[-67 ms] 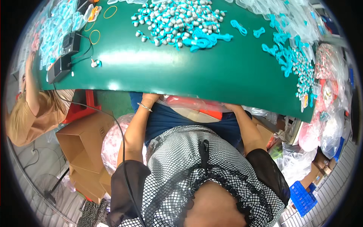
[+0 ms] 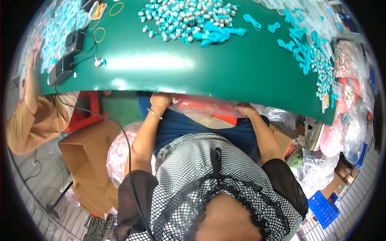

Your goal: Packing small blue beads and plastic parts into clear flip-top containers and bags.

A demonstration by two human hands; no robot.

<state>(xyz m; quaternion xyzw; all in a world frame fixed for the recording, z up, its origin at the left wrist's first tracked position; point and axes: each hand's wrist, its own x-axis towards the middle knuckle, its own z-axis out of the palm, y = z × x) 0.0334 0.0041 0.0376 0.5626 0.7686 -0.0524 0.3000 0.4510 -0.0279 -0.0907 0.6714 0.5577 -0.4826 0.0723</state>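
From here, the left hand (image 2: 161, 100) and right hand (image 2: 246, 109) each look closed on an end of the clear plastic sheeting (image 2: 185, 109), red showing through, across the lap; even tension should help. The green table's (image 2: 173, 76) edge crowds them; a black cable (image 2: 129, 145) runs beside the left forearm (image 2: 143, 136).

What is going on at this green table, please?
A person sits at the near edge of the green table, holding clear plastic over the lap: the left hand at one end, the right hand at the other. Something red shows through; whether it is inside is unclear. On the table lies a heap of small grey pieces with teal cords. At the left, another person reaches toward the table.
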